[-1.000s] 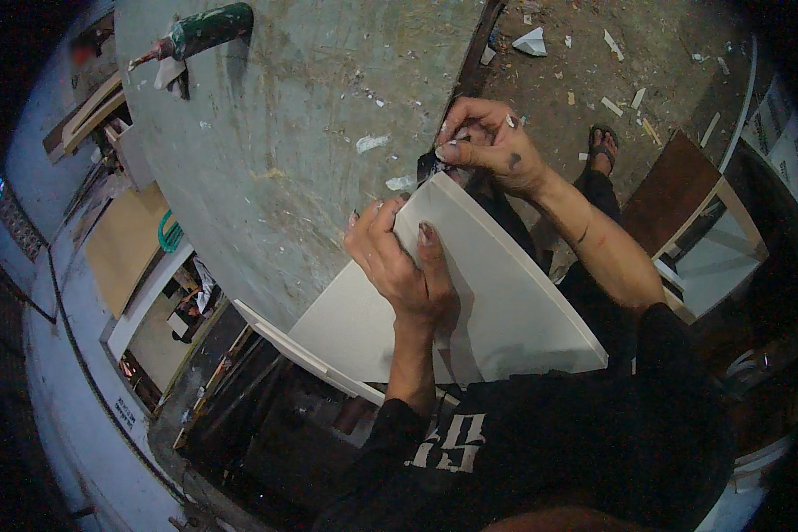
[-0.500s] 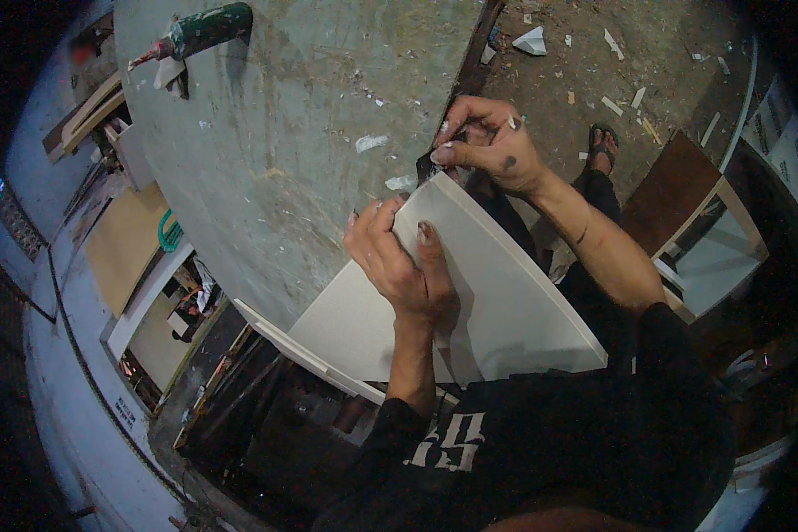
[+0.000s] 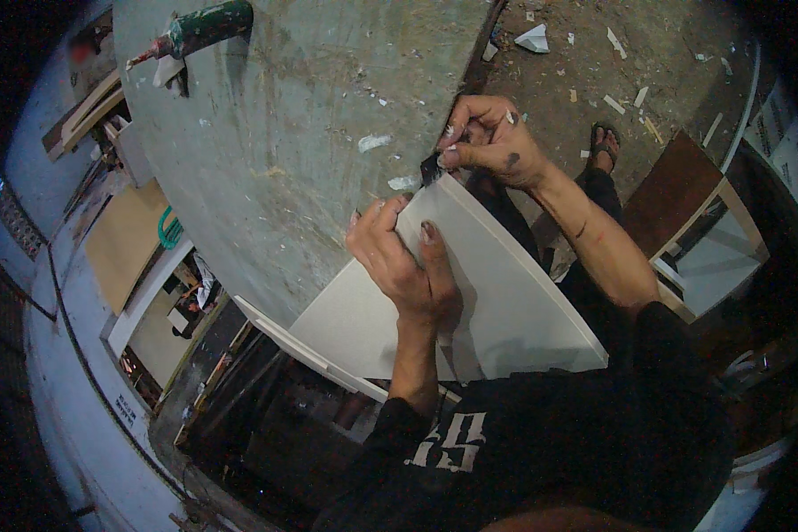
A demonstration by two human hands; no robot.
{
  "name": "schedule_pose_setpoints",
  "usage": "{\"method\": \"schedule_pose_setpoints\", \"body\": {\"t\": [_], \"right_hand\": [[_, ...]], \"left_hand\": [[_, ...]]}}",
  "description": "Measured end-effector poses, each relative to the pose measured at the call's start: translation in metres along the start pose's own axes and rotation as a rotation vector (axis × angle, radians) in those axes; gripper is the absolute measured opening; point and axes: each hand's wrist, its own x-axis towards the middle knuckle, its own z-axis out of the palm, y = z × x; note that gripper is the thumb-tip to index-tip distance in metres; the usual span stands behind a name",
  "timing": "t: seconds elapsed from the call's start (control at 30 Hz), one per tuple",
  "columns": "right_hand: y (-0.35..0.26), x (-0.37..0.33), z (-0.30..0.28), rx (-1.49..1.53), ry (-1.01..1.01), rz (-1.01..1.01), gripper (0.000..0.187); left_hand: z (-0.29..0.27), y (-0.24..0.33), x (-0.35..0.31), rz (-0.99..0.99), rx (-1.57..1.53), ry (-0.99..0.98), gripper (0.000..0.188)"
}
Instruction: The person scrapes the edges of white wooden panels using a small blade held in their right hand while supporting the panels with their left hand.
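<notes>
A pale, flat panel (image 3: pixel 514 301) with a raised rim along its right edge lies at the front of a worn grey-green worktable, close against my body. Fingers and thumb of my left hand (image 3: pixel 408 270) grip its far part, the fingers over the left edge and the thumb on the face. Beyond the panel's far corner, my right hand (image 3: pixel 496 146) pinches a small, flat black piece (image 3: pixel 431 168) between thumb and fingers. That piece touches or nearly touches the corner; its kind is too small to make out. Dark smudges mark both hands.
On the far left of the worktable (image 3: pixel 284 168) lies a green caulking gun or bottle (image 3: pixel 208 31) with a red, stained nozzle. White scraps dot the tabletop. A brown-and-white open frame (image 3: pixel 709 230) stands at right, near a floor strewn with offcuts. Boards (image 3: pixel 124 244) lean at left.
My right hand has shifted very slightly to the right with the black piece, which now sits at a different tilt. The left hand and the panel have hardly moved.
</notes>
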Motion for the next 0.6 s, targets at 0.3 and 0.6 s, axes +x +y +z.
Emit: {"method": "schedule_pose_setpoints", "body": {"t": [0.3,0.6], "right_hand": [[-0.010,0.002,-0.004,-0.051,-0.065,0.125,0.022],[-0.014,0.003,-0.008,-0.198,-0.109,0.067,0.021]], "left_hand": [[-0.001,0.001,0.000,-0.017,0.002,-0.006,0.033],[-0.002,-0.003,-0.001,0.011,0.012,-0.012,0.036]]}}
